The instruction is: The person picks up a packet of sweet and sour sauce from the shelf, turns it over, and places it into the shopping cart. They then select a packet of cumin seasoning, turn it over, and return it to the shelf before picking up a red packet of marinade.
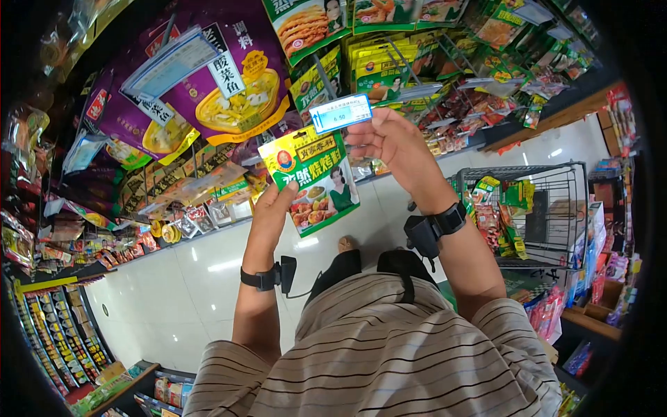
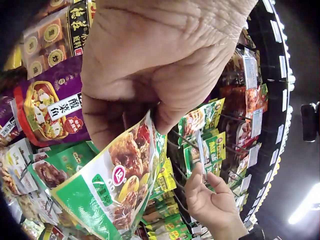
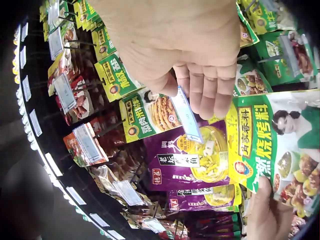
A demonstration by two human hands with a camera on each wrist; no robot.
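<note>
My left hand pinches a green and yellow seasoning packet at its left edge, thumb across the front. The packet faces me, upright and slightly tilted, with a woman and food printed on it. Just above its top edge, a white and blue price tag reading 6.50 sits between the thumb and fingers of my right hand. In the right wrist view, the tag appears nearly edge-on, pinched at its top. The left wrist view shows the packet's back, with the left fingertips partly hidden behind it.
Large purple packets hang at the upper left, with other green packets on hooks behind my hands. A wire shopping cart holding several packets stands at the right. Low shelves line the lower left, beyond the tiled floor.
</note>
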